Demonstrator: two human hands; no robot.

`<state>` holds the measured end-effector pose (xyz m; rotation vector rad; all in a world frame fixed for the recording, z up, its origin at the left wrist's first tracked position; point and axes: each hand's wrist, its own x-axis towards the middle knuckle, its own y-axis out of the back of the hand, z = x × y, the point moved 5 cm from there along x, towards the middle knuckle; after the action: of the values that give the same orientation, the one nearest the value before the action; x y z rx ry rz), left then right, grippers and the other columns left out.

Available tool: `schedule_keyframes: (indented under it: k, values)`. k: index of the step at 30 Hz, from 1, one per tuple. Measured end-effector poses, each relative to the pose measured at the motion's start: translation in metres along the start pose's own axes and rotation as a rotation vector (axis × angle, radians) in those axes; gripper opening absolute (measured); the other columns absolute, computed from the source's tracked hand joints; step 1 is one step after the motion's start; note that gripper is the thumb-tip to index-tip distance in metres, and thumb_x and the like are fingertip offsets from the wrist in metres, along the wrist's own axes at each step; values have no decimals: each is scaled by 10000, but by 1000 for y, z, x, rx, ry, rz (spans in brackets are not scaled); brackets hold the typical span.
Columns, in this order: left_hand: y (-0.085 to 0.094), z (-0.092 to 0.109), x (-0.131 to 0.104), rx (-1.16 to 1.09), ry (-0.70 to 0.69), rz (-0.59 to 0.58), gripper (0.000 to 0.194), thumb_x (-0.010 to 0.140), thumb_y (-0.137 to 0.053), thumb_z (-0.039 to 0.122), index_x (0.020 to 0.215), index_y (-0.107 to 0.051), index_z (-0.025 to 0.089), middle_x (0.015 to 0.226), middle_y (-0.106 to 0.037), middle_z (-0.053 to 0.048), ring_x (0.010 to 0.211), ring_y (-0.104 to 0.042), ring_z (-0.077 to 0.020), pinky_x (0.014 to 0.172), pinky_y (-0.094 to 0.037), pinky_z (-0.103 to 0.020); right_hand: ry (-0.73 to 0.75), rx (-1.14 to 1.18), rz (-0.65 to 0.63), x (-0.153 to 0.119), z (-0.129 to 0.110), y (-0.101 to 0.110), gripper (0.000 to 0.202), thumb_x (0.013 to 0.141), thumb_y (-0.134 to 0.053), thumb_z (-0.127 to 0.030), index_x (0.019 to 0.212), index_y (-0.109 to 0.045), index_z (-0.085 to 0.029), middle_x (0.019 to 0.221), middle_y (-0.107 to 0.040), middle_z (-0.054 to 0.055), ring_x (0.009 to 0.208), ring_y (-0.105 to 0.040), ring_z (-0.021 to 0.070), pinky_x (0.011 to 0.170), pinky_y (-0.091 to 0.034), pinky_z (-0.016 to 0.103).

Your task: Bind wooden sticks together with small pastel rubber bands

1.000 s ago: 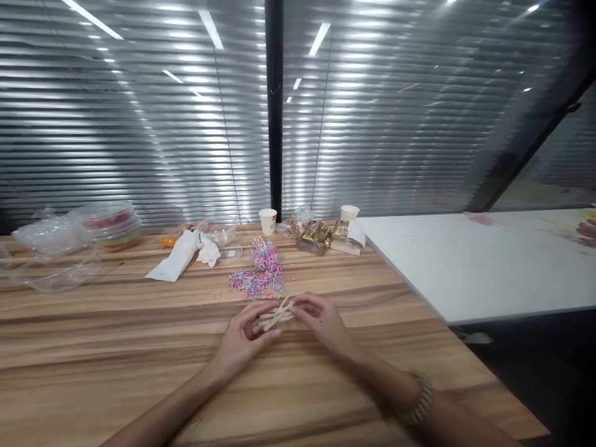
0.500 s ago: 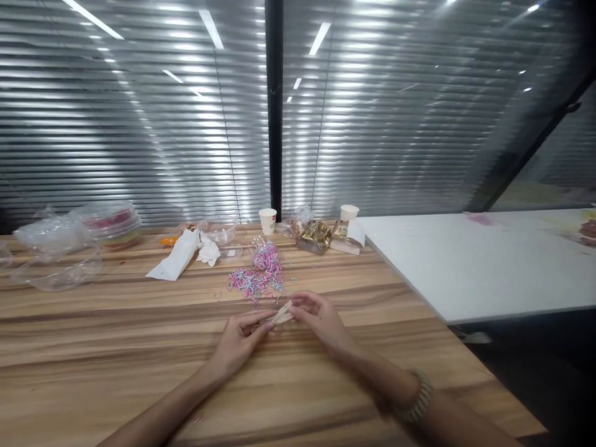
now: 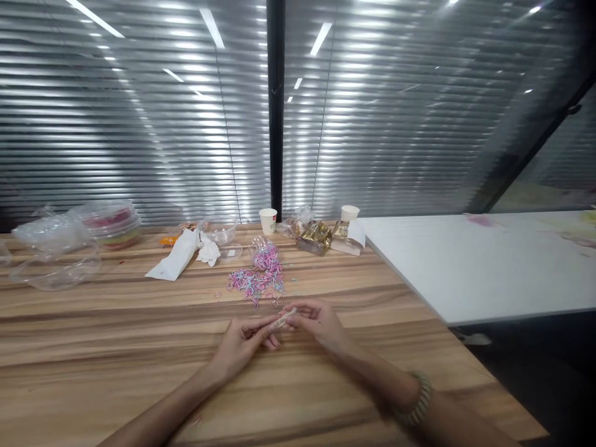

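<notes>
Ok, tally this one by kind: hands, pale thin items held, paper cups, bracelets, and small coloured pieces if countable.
Hands: 2 (left hand, right hand)
Pale thin item: 1
Paper cups: 2
Bracelet: 1
Total: 6, without the small coloured pieces, too many to count

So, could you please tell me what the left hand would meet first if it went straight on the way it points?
Probably the right hand, just ahead of the left hand, with the sticks held between them; depth is hard to judge, so the hands may be touching.
</notes>
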<state>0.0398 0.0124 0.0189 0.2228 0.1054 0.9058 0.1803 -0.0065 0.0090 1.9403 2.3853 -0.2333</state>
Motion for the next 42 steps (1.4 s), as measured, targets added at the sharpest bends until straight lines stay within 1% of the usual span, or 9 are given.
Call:
schedule_keyframes:
  k: [7,12,17,22,25,29,34,38,42]
  values:
    - [-1,-4,0,8,-6,29,365,733,-605,326,1073,-631,197,1077,-622,-58,928,-596,-201,799,-476,-261,-13,-56,138,-2,0,8,676,563,-587,-545,981,-488,-23,1009,-509,101,759,-505,-76,683,-416,-7]
    - [2,-5,0,-42,47,87,386,712,-620,328,1063,-637,167,1002,-651,-69,843,-622,-198,766,-490,-276,-3,-84,179,0,-1,12,662,559,-582,-556,927,-469,-17,975,-519,91,751,-494,-79,681,-402,-6]
    - [9,-8,3,-132,104,180,403,667,-661,349,1000,-660,123,774,-686,-67,745,-637,-188,744,-491,-279,-42,-148,144,1,-1,9,625,584,-572,-547,909,-483,-20,951,-527,63,711,-479,-95,654,-395,-15]
    - [12,-8,4,-268,192,268,378,571,-730,359,849,-673,108,801,-685,-71,755,-641,-191,755,-495,-281,-30,-277,74,-2,1,6,609,656,-506,-550,978,-533,-35,951,-532,56,723,-494,-85,681,-418,0]
    - [12,-10,3,-316,209,278,389,557,-745,353,850,-665,108,833,-683,-73,765,-641,-183,777,-493,-279,115,-515,75,-4,1,6,542,761,-392,-516,1134,-529,-147,1029,-515,20,827,-507,-76,778,-431,20]
    - [11,-16,2,-404,205,282,378,547,-758,344,822,-657,104,802,-684,-64,752,-640,-161,788,-492,-265,433,-889,81,-6,4,1,416,854,-252,-380,1166,-504,-267,1143,-447,-37,1047,-442,-71,954,-381,35]
    - [13,-15,1,-440,211,345,350,549,-764,318,800,-649,104,781,-680,-53,745,-634,-145,783,-482,-247,650,-1173,180,-4,9,0,404,849,-283,-379,1156,-514,-254,1077,-478,-15,995,-388,-45,910,-359,67]
    - [8,-9,2,-356,178,260,284,583,-741,311,761,-660,105,752,-673,-53,715,-623,-139,727,-480,-234,811,-1287,218,-7,6,-5,359,837,-327,-362,1096,-543,-238,949,-510,-7,881,-357,-49,845,-331,67]
    - [8,-6,3,-194,53,178,213,622,-709,295,730,-682,114,761,-658,-59,716,-604,-138,693,-465,-228,886,-1281,170,-12,5,-13,336,854,-296,-315,1049,-553,-219,952,-506,-22,867,-367,-72,852,-303,54]
